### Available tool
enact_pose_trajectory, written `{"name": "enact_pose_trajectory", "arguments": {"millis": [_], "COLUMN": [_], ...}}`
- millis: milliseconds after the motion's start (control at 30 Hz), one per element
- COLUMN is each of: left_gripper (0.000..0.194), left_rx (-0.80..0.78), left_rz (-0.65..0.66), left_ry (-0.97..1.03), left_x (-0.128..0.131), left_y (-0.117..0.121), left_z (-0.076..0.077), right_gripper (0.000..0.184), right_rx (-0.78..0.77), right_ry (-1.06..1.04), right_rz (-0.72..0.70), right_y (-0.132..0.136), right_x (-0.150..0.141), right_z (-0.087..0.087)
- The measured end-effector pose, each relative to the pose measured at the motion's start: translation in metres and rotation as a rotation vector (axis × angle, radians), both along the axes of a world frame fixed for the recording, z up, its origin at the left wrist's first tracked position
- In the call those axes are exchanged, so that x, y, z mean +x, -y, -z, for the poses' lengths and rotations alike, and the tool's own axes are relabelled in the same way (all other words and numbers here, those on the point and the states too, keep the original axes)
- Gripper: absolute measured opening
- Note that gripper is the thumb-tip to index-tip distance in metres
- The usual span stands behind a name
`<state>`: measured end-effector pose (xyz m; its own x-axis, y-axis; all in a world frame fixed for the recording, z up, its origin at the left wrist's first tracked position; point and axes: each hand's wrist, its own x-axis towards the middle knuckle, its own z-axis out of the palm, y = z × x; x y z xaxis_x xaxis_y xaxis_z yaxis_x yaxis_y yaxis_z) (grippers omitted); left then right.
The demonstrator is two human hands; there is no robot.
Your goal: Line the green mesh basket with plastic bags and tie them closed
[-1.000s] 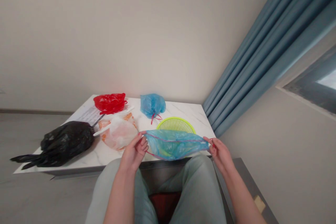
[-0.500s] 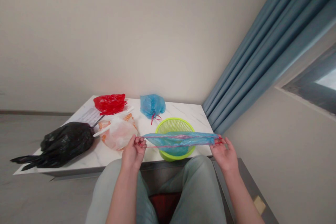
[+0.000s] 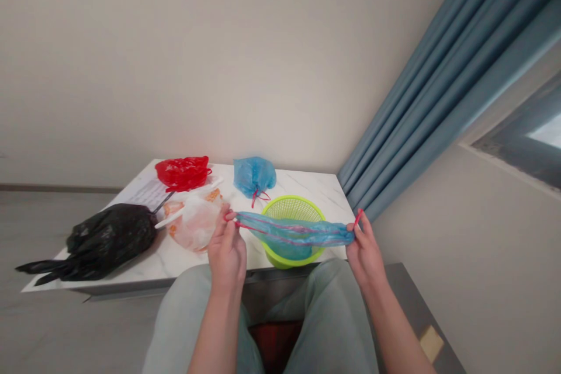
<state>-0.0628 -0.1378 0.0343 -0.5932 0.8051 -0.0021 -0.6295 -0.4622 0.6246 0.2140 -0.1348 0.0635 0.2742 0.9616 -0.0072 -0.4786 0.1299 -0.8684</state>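
A translucent blue drawstring garbage bag (image 3: pixel 293 232) is stretched sideways across a lime-green plastic basket (image 3: pixel 287 262), its lower part hanging inside. Red drawstrings run along the bag's mouth. My left hand (image 3: pixel 227 248) pinches the bag's left end and its red string. At the right end, my right hand (image 3: pixel 364 250) is closed on the bag, with a loop of red drawstring standing up at the fingertips. The basket's back rim and mesh wall show behind the bag; most of its inside is covered.
On the white marbled tabletop (image 3: pixel 307 182) lie a tied blue bag (image 3: pixel 254 176), a red plastic bag (image 3: pixel 184 173), a white-and-orange plastic bag (image 3: pixel 197 223) and a knotted black bag (image 3: pixel 111 239). A printed sheet (image 3: pixel 151 194) is partly under them. A blue curtain (image 3: pixel 412 82) hangs at right.
Both hands have come closer together, and the bag's mouth has slackened between them. The red string loop at my right hand now sticks up. The basket stays about where it was.
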Motion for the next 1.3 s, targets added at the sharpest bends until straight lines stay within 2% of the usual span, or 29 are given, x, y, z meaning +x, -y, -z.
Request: {"name": "enact_pose_trajectory", "arguments": {"millis": [133, 233, 367, 433, 567, 733, 933, 1100, 1200, 1300], "left_gripper": [0.01, 0.015, 0.029, 0.03, 0.023, 0.026, 0.036, 0.031, 0.032, 0.037], "left_rx": [0.034, 0.034, 0.0, -0.021, -0.03, -0.033, 0.001, -0.034, -0.022, 0.013], "left_rz": [-0.026, 0.036, 0.225, 0.325, 0.503, 0.662, 0.695, 0.698, 0.738, 0.808], "left_ry": [-0.026, -0.035, -0.152, -0.254, -0.435, -0.605, -0.884, -1.027, -1.037, -1.04], "left_x": [0.004, 0.005, 0.012, 0.019, 0.041, 0.067, 0.072, 0.066, 0.064, 0.064], "left_y": [0.003, 0.007, 0.011, 0.013, 0.019, 0.028, 0.03, 0.025, 0.025, 0.026], "left_z": [-0.009, -0.016, -0.017, -0.017, -0.02, -0.026, -0.029, -0.029, -0.029, -0.029], "right_gripper": [0.064, 0.067, 0.038, 0.028, 0.026, 0.021, 0.027, 0.027, 0.026, 0.034], "right_rx": [0.022, 0.015, 0.041, 0.071, 0.094, -0.001, 0.118, 0.1, 0.107, 0.072], "right_ry": [0.088, 0.184, 0.382, 0.494, 0.639, 0.688, 0.855, 0.792, 0.851, 0.897], "right_rz": [0.007, -0.018, -0.058, -0.052, -0.121, -0.262, -0.322, -0.425, -0.373, -0.267], "right_y": [0.004, 0.008, 0.007, 0.006, 0.011, 0.021, 0.023, 0.034, 0.039, 0.039], "right_x": [-0.006, -0.011, -0.018, -0.025, -0.047, -0.072, -0.075, -0.073, -0.071, -0.068], "right_z": [0.005, 0.006, 0.003, 0.0, -0.007, -0.006, -0.008, -0.014, -0.014, -0.013]}}
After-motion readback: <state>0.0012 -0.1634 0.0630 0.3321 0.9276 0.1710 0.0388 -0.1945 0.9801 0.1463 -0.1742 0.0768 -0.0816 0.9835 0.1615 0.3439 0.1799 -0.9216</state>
